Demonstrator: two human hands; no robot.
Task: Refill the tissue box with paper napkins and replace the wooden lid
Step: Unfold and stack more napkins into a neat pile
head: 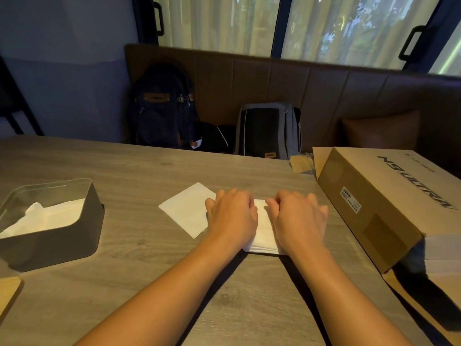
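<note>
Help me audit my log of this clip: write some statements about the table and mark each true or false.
1. Both the left hand and the right hand lie on the stack of napkins. True.
2. The wooden lid is on the tissue box. False: the box is open, and the lid lies on the table in front of it.
3. The tissue box is empty. False: loose napkins lie inside.
4. A single napkin lies flat to the left of the stack. True.
5. A cardboard box sits to the right of the hands. True.
</note>
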